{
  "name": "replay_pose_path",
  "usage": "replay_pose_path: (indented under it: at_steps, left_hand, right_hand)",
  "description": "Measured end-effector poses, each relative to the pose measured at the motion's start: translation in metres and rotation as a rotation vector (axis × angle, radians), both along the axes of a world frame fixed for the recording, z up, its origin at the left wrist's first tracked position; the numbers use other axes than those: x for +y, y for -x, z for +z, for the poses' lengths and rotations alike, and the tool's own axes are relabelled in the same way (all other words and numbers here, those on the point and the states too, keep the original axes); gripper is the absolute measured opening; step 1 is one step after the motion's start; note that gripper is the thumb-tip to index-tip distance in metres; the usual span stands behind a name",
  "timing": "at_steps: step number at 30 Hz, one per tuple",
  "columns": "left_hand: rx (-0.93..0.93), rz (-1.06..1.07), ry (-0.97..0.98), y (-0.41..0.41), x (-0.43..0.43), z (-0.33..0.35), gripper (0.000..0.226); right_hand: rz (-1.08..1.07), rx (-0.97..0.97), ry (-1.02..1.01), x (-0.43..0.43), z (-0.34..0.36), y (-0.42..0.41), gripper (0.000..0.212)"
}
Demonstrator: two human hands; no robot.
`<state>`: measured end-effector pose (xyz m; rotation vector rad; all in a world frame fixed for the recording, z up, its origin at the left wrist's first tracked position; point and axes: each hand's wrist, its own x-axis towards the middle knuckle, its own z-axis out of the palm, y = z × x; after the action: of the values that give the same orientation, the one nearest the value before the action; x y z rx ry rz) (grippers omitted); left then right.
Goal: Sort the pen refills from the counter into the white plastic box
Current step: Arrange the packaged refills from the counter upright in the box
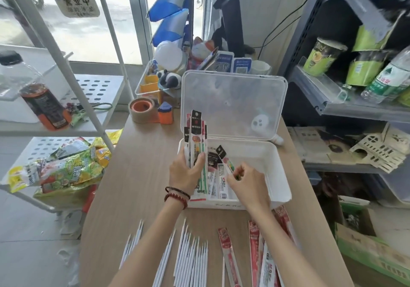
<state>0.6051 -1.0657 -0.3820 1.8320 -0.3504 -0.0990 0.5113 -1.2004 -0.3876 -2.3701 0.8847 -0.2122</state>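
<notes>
The white plastic box (275, 173) sits on the wooden counter with its clear lid (235, 102) standing open behind it. My left hand (185, 171) grips a bundle of packaged pen refills (196, 138) upright at the box's left wall. My right hand (246, 182) reaches into the box, fingers curled on a refill pack (230, 164) lying inside. More packs (219, 182) lie flat in the box. Several loose white refills (193, 253) and red refill packs (255, 249) lie on the counter near me.
Behind the box stand a tape roll (142, 109), an orange sharpener (165, 115), a clear organizer (150, 85) and figurines. A white rack with snack bags (66, 169) is at the left. Grey shelves (337, 102) with bottles and cups are at the right.
</notes>
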Motion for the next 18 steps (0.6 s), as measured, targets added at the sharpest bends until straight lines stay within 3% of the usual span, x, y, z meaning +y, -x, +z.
replay_pose_path:
  at_steps: [3, 11, 18]
  left_hand:
    - [0.008, -0.005, 0.007, -0.003, -0.001, 0.0015, 0.008]
    - [-0.004, 0.004, 0.002, -0.0031, -0.0027, 0.0015, 0.016]
    - [-0.011, 0.028, 0.0, -0.0035, -0.0039, 0.0026, 0.015]
  right_hand:
    - [-0.028, -0.039, -0.031, -0.0041, -0.0006, -0.0036, 0.027]
    - [-0.017, 0.05, -0.003, -0.0064, -0.0039, -0.0084, 0.017]
    - [0.074, 0.039, -0.107, -0.0081, 0.002, -0.008, 0.04]
